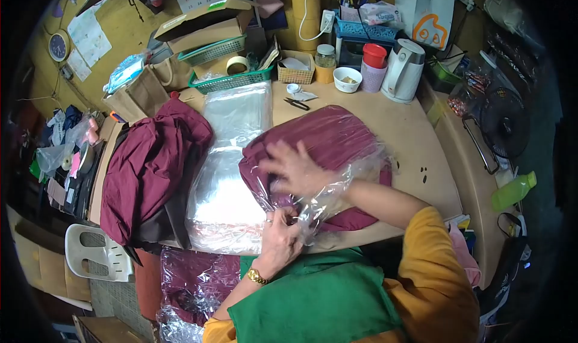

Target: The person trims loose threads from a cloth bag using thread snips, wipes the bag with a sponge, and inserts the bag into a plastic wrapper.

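Note:
A folded maroon garment [325,132] lies on the table inside a clear plastic bag [364,165]. On top of it, my right hand [298,169] is spread, fingers apart and slightly blurred. My left hand [280,233], with a gold watch at the wrist, has its fingers closed at the bag's near left edge; they pinch the clear plastic. Left of the garment is a stack of flat clear bags [232,192]. A loose heap of maroon cloth [153,162] lies further left, partly over dark fabric.
Small black snips [296,104] lie behind the garment. Along the back stand a green basket [232,81], a jar [325,64], a white bowl [348,79] and a kettle [404,71]. Bagged maroon items [198,277] sit below the table's front edge.

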Demonstrator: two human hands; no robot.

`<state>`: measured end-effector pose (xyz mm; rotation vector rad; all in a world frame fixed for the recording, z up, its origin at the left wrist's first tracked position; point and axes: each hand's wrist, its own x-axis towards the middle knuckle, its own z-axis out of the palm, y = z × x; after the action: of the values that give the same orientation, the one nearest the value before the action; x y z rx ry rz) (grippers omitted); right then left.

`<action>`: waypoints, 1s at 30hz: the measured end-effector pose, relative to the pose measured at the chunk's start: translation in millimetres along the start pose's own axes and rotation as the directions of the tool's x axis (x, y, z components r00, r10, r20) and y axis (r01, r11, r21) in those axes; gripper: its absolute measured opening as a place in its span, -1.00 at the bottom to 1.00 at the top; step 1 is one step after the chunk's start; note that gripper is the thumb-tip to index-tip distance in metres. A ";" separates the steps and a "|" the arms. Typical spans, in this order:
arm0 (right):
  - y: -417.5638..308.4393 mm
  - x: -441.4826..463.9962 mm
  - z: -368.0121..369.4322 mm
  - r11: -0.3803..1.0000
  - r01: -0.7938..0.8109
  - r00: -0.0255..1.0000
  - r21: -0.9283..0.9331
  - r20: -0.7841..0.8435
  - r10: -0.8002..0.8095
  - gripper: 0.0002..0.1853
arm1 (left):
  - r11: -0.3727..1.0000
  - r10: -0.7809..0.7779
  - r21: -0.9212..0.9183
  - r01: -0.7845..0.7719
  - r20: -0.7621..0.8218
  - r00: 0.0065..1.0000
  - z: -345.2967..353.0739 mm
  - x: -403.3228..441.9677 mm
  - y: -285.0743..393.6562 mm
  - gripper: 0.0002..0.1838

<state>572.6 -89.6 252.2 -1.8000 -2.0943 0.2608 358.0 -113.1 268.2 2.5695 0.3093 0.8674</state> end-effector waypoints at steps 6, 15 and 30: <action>-6.0 29.4 20.4 0.985 0.035 0.993 -0.170 0.116 -0.015 -0.30 | 0.862 0.284 -0.483 -0.157 0.202 0.937 14.5 35.6 34.3 -0.66; -15.1 -17.4 21.6 0.938 0.176 0.967 0.299 0.129 -0.222 -0.12 | 0.934 -0.172 -0.323 0.155 -0.025 0.985 -47.9 41.4 -15.4 -0.50; 105.0 1.6 -16.4 0.924 -0.369 0.929 -0.098 -0.017 0.369 -0.16 | 0.731 -0.603 -0.276 0.624 0.165 0.780 -5.3 43.3 -116.6 -0.59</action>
<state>674.7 -71.9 228.6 -2.2503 -1.7812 0.2575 379.6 6.9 242.8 1.9771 0.8699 0.5201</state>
